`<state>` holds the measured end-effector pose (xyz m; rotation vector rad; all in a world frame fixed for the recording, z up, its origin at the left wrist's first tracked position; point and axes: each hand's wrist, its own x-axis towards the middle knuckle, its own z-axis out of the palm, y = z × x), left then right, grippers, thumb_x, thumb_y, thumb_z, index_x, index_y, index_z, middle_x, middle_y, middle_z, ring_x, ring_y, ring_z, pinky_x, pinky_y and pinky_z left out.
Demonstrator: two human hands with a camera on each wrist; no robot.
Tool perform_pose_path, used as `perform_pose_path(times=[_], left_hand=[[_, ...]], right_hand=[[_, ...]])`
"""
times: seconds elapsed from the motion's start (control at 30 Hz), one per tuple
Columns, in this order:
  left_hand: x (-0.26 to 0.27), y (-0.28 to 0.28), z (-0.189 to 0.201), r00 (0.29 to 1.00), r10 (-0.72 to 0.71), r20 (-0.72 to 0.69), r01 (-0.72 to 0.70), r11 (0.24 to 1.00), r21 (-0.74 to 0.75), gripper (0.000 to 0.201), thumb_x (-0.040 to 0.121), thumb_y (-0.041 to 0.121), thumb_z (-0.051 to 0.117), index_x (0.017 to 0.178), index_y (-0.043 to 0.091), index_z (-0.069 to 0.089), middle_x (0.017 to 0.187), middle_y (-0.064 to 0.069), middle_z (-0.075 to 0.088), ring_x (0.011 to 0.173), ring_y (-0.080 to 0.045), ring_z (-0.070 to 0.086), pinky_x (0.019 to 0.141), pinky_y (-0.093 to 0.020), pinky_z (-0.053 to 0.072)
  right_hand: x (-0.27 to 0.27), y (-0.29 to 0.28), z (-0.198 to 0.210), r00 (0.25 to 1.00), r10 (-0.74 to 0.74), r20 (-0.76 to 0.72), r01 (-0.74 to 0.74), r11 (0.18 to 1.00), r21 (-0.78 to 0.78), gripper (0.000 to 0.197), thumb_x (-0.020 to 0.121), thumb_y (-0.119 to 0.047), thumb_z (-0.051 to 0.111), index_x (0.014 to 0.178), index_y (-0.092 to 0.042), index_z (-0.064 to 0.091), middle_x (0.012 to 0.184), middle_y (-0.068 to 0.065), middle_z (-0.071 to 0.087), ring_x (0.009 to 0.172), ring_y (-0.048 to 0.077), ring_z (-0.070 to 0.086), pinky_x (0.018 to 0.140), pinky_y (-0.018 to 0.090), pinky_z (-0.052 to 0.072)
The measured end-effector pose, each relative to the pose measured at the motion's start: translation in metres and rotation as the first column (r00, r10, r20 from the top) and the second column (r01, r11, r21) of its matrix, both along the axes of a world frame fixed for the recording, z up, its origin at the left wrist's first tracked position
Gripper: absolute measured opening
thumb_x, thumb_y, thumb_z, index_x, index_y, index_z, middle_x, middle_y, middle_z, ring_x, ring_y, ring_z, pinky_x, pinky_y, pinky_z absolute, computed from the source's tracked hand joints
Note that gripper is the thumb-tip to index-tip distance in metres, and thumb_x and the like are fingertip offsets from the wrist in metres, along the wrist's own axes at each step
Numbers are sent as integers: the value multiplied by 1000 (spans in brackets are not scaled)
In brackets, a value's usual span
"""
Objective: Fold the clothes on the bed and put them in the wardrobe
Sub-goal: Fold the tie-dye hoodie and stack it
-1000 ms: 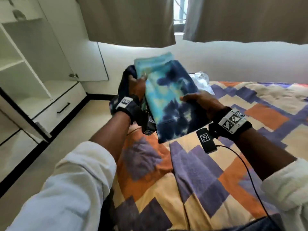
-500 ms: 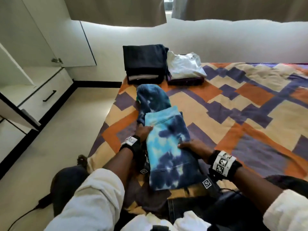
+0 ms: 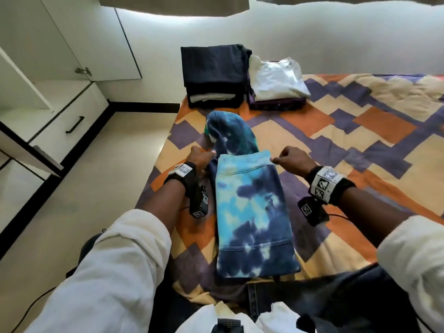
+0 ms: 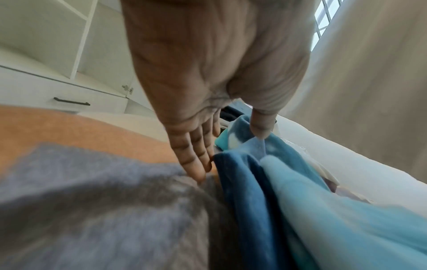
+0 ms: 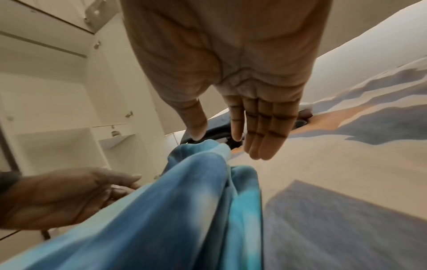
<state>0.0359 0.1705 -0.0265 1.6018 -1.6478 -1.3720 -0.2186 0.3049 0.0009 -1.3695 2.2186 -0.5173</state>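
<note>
Two folded stacks sat at the far end of the bed (image 3: 360, 145), beyond the tie-dye hoodie (image 3: 249, 212): a dark stack (image 3: 213, 75) toward the wardrobe side and, just beside it, a white garment (image 3: 274, 78) lying on something purple. We saw the wardrobe (image 3: 36, 97) standing open across the floor from the bed, white shelves above and a drawer with a black handle (image 3: 75, 124) below. Curtains (image 3: 173, 4) hung along the wall behind the stacks. Nothing lay between the hoodie and the stacks except the patterned bedspread of orange, purple and cream blocks.

The hoodie lay flat on the near edge of the bed, folded into a long narrow panel, blotched in navy, turquoise and pale yellow, with its ribbed hem nearest us. Its hood (image 3: 228, 133) stuck out unfolded at the far end, pointing toward the dark stack.

Our left hand (image 3: 199, 157) rested at the wardrobe-side corner of the folded panel; from the left wrist view its thumb (image 4: 261, 126) pressed into the blue cloth while the fingers (image 4: 194, 157) lay straight against the bedspread, so we took it as a light touch with relaxed fingers, not a firm hold. Our right hand (image 3: 290, 159) hovered at the opposite corner, released, its fingers (image 5: 263, 131) straight and just clear of the fabric edge in the right wrist view.
</note>
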Motion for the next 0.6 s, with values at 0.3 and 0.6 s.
perform_pose_path(times=[0.3, 0.6], left_hand=[[-33, -52, 9, 997, -16, -75, 20, 998, 58, 10, 92, 12, 68, 97, 10, 59, 70, -2, 58, 50, -8, 56, 38, -14, 42], [-42, -76, 24, 934, 66, -351, -80, 997, -24, 22, 82, -8, 63, 82, 13, 58, 79, -4, 62, 73, -15, 60, 63, -25, 55]], right_hand=[[11, -129, -10, 989, 53, 139, -66, 993, 95, 46, 79, -54, 72, 90, -14, 53, 83, 4, 59, 78, 25, 59, 61, 30, 43], [8, -154, 1, 924, -103, 367, 128, 991, -43, 30, 65, -3, 79, 92, 5, 70, 84, 14, 69, 76, 26, 65, 65, 34, 54]])
